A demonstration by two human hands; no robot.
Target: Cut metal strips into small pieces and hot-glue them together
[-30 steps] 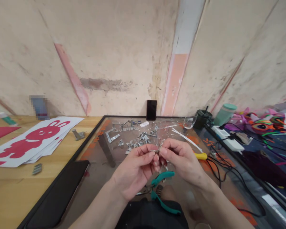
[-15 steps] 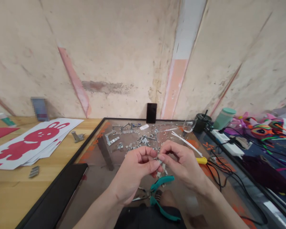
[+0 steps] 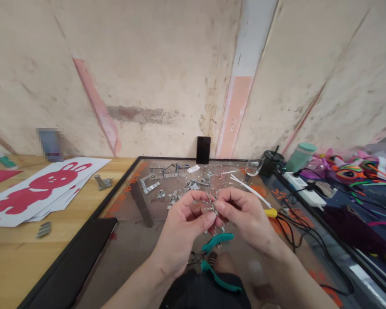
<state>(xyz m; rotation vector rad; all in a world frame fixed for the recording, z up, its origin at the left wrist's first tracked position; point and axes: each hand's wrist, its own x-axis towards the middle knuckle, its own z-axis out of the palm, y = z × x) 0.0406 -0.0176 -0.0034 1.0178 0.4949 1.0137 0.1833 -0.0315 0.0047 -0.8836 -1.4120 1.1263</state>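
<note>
My left hand (image 3: 183, 227) and my right hand (image 3: 244, 216) meet above a glass tabletop (image 3: 131, 253). Between their fingertips they pinch a small metal piece (image 3: 212, 208). Teal-handled pliers (image 3: 217, 257) lie on the glass just below my hands. Beyond my fingers a scatter of several small metal pieces (image 3: 173, 189) covers the glass.
White sheets with red rabbit shapes (image 3: 35, 193) lie on the wooden table at left. A black phone (image 3: 203, 149) leans against the wall. A black cup (image 3: 270, 163), a green bottle (image 3: 300, 156), a power strip (image 3: 304, 189), cables and colourful craft materials (image 3: 357, 171) crowd the right side. A yellow-handled tool (image 3: 270, 212) lies by my right hand.
My hands have stayed together on the small metal piece and my fingers have shifted slightly around it. The view has swayed a little.
</note>
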